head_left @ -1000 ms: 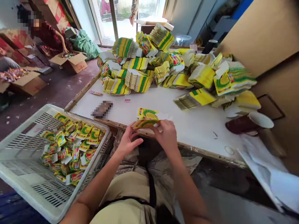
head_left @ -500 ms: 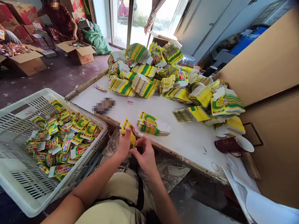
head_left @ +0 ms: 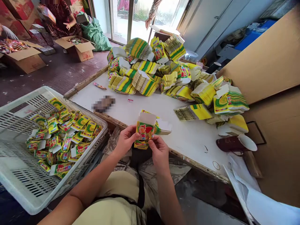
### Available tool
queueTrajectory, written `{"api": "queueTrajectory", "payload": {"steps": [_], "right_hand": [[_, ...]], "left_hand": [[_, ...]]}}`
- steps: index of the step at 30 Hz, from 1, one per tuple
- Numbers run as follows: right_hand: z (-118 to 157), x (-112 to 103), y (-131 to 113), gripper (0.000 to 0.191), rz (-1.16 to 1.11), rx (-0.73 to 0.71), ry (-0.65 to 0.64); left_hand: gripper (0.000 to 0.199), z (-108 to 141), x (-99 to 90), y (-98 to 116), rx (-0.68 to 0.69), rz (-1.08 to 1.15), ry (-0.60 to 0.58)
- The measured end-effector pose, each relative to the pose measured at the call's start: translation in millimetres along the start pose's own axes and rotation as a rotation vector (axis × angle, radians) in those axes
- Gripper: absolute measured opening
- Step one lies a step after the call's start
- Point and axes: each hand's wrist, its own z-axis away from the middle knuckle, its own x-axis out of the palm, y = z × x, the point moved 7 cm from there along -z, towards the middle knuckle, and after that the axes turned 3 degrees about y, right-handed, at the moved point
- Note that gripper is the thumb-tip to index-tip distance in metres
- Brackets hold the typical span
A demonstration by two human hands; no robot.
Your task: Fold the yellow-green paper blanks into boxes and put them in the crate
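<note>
In head view, L hand (head_left: 126, 139) and R hand (head_left: 159, 152), both nearly closed, pinch the printed carton (head_left: 145, 129) at opposite sides, by the front edge of the table (head_left: 187, 137); prob. v. light, thin card, easily creased, so side folds w/ gentle grip seem best.

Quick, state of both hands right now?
Left hand: closed on the left side of the printed carton.
Right hand: pinching the same carton's lower right edge.
</note>
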Motion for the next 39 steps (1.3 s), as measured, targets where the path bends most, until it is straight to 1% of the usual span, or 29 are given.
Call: {"api": "queueTrajectory", "payload": {"steps": [1, 3, 5, 7, 8, 10, 11, 13, 15, 16, 17, 18, 19, 20, 21, 22, 23, 24, 26, 28, 29, 31, 34, 37, 39], "right_hand": [[1.0, 1.5, 0.9, 0.017, -0.009, -0.003, 0.004], [3.4, 6.1, 1.4, 0.018, 0.002, -0.023, -0.008], [5.0, 8.5, -1.6, 0.018, 0.053, -0.069, -0.022], [4.1, 4.3, -9.1, 0.014, 0.158, -0.146, -0.027], [2.9, -0.1, -14.5, 0.012, 0.232, -0.195, -0.029], [0.9, -9.8, -27.4, 0.01, 0.418, -0.311, -0.043], [1.0, -13.6, -34.5, 0.01, 0.519, -0.381, -0.054], [4.8, -15.7, -47.2, 0.014, 0.698, -0.521, -0.091], [13.1, -9.6, -55.1, 0.022, 0.805, -0.638, -0.16], [17.8, -5.5, -57.3, 0.025, 0.823, -0.68, -0.187], [21.8, -2.7, -58.8, 0.026, 0.821, -0.707, -0.187], [24.1, -2.6, -59.6, 0.025, 0.802, -0.712, -0.147], [24.8, -5.7, -59.2, 0.028, 0.764, -0.692, -0.067], [24.1, -11.4, -56.7, 0.04, 0.705, -0.646, 0.032], [22.7, -18.1, -51.3, 0.054, 0.623, -0.577, 0.124], [20.5, -22.9, -42.3, 0.064, 0.525, -0.487, 0.175], [17.9, -24.5, -30.8, 0.067, 0.421, -0.387, 0.179], [15.5, -22.9, -18.4, 0.062, 0.322, -0.284, 0.152], [12.6, -13.1, 3.9, 0.048, 0.167, -0.098, 0.06], [11.8, -2.2, 16.9, 0.043, 0.075, 0.031, 0.001], [11.2, 2.0, 19.4, 0.042, 0.038, 0.066, -0.011], [9.4, 8.0, 19.3, 0.043, -0.029, 0.096, -0.025], [8.0, 9.3, 12.5, 0.048, -0.054, 0.057, -0.041], [13.6, 12.7, 1.3, 0.054, 0.071, -0.072, -0.154], [19.9, 17.9, -5.8, 0.054, 0.203, -0.176, -0.242]], "left_hand": [[0.039, 0.8, -0.5, -1.2, -0.01, -0.013, 0.002], [0.039, 1.3, -3.9, -4.1, -0.032, -0.045, 0.044], [0.039, 0.6, -6.5, -5.4, -0.051, -0.063, 0.066], [0.041, -1.0, -8.0, 0.2, -0.037, -0.052, 0.036], [0.045, -1.9, -9.2, 6.3, -0.015, -0.044, 0.008], [0.061, -2.9, -12.9, 23.8, 0.059, -0.069, -0.059], [0.067, -2.5, -13.5, 32.8, 0.099, -0.128, -0.112], [0.08, 1.3, -9.0, 43.1, 0.15, -0.345, -0.264], [0.091, 8.9, 0.5, 38.6, 0.152, -0.605, -0.431], [0.09, 13.1, 5.3, 32.0, 0.133, -0.71, -0.496], [0.085, 16.7, 9.0, 24.8, 0.109, -0.785, -0.529], [0.077, 19.2, 11.8, 18.0, 0.086, -0.835, -0.533], [0.07, 20.9, 13.9, 12.5, 0.071, -0.866, -0.515], [0.066, 21.9, 15.2, 9.1, 0.071, -0.884, -0.483], [0.066, 22.4, 16.0, 7.3, 0.081, -0.898, -0.446], [0.069, 22.9, 16.7, 6.8, 0.1, -0.914, -0.417], [0.072, 23.5, 17.7, 6.9, 0.123, -0.934, -0.402], [0.074, 24.4, 18.8, 7.4, 0.149, -0.953, -0.398], [0.079, 27.0, 21.4, 8.8, 0.203, -0.973, -0.405], [0.082, 30.8, 24.7, 9.2, 0.257, -0.97, -0.427], [0.081, 32.7, 26.3, 8.6, 0.276, -0.963, -0.441], [0.073, 34.9, 27.9, 7.0, 0.298, -0.952, -0.452], [0.061, 32.3, 25.9, 3.0, 0.272, -0.96, -0.448], [0.063, 26.5, 19.5, -7.2, 0.179, -0.981, -0.465], [0.061, 24.2, 16.1, -12.6, 0.195, -0.991, -0.474]]}}
